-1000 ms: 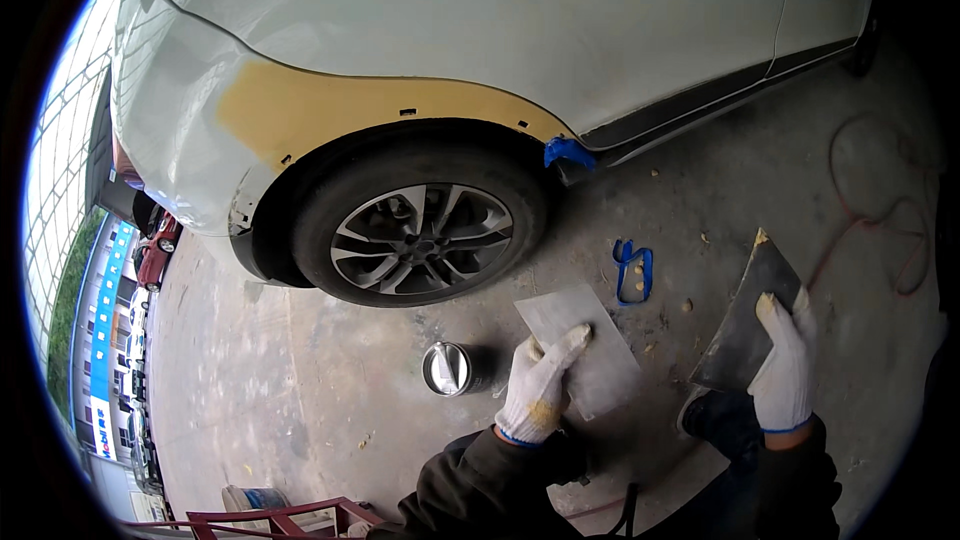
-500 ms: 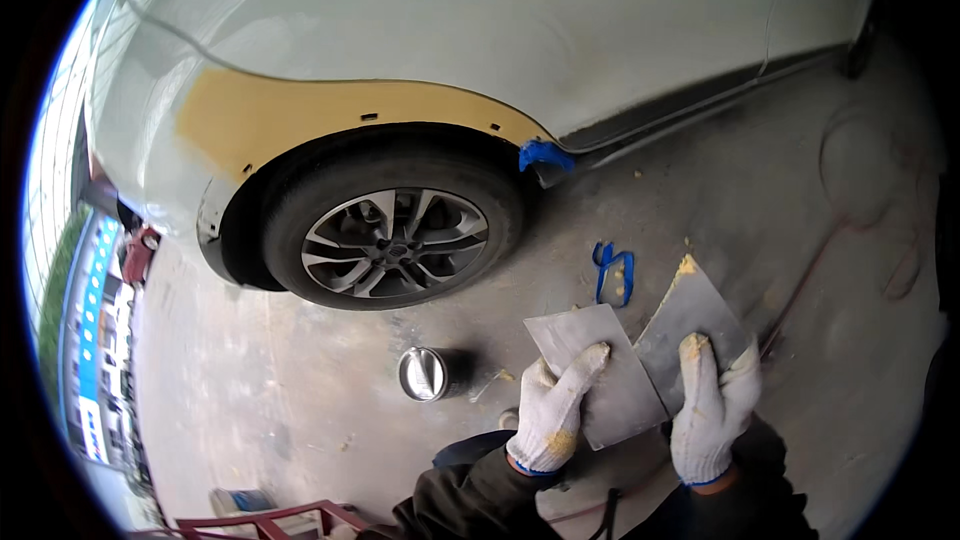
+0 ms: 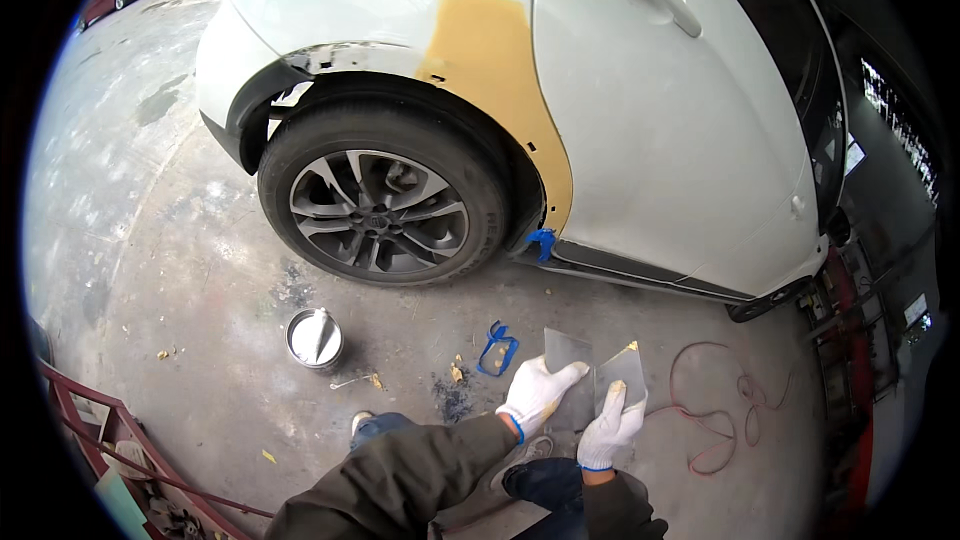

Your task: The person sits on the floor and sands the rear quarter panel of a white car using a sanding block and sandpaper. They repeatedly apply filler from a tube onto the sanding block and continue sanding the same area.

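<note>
My left hand (image 3: 533,396), in a white work glove, grips a thin grey flat plate (image 3: 568,348) with the thumb across its face. Beside it my right hand (image 3: 611,432), also gloved, pinches a second grey plate, a putty spreader (image 3: 628,368) with yellow filler on its upper corner. The two plates are close together; whether they touch, I cannot tell. Ahead stands a white car (image 3: 660,140) with a smooth yellow filler patch (image 3: 488,35) around its wheel arch. The glove thumbs carry yellowish smears.
An uncovered tin (image 3: 297,358) stands on the floor left of my hands. Crumpled blue tape (image 3: 497,350) lies ahead, and more blue tape (image 3: 542,243) clings below the arch. A red hose (image 3: 690,410) coils at right. A dark red metal frame (image 3: 100,410) stands at lower left.
My view has turned and tilted, so more of the car's side and door shows. Both hands still hold their plates, now appearing smaller and farther from me.
</note>
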### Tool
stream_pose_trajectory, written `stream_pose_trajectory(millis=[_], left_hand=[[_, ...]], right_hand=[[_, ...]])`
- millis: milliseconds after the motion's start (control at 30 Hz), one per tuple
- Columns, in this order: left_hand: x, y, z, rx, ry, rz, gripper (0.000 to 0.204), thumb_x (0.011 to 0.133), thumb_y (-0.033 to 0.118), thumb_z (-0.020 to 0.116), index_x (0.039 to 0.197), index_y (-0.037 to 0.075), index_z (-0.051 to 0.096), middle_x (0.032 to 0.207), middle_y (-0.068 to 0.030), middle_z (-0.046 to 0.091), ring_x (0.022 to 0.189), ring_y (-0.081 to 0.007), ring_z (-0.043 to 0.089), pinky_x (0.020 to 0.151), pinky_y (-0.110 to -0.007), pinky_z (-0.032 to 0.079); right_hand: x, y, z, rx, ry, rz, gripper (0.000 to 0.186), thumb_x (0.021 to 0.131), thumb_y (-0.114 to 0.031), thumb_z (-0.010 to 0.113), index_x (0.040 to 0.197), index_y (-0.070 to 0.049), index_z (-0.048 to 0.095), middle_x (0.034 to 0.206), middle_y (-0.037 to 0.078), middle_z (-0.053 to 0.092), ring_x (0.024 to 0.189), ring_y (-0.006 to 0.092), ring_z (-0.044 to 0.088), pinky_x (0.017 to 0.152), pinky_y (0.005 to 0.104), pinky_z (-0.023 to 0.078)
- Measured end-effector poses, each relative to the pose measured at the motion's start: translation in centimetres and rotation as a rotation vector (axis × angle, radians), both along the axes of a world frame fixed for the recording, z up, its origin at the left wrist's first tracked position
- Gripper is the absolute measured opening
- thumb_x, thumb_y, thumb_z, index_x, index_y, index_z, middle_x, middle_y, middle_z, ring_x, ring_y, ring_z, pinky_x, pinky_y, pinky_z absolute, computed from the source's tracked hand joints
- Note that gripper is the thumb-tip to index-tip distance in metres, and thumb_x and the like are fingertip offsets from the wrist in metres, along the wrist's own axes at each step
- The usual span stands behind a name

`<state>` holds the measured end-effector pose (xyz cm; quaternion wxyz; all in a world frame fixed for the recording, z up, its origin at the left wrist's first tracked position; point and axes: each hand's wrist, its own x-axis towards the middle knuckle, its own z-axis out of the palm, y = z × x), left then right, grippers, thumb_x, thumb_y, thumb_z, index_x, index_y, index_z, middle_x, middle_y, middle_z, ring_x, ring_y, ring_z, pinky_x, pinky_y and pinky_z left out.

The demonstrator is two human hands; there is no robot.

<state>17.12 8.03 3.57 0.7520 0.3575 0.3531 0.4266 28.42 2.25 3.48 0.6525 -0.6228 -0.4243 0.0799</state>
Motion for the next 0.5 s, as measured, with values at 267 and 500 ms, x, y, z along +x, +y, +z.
stream_pose_trajectory(millis=[267,500], left_hand=[[-2.4,-1.5,-0.9,0.018,-0.321,0.059,0.034,0.087,0.019,0.073,0.111,-0.004,0.065,0.1,-0.0096,0.07,0.085,-0.0156,0.067,0.076,-0.03,0.054],[-5.1,-8.3,1.0,0.031,-0.378,0.206,0.03,0.088,0.015,0.071,0.114,0.002,0.066,0.104,-0.0047,0.069,0.091,-0.015,0.065,0.082,-0.03,0.052]], right_hand=[[-3.7,-3.1,2.9,-0.059,-0.121,0.097,0.026,0.098,-0.014,0.059,0.115,0.006,0.056,0.1,0.01,0.065,0.088,0.0152,0.06,0.079,0.0314,0.049],[-6.2,-8.1,4.3,0.035,-0.125,0.213,0.022,0.096,-0.009,0.057,0.113,0.004,0.059,0.1,0.01,0.065,0.09,0.0155,0.061,0.082,0.0305,0.049]])
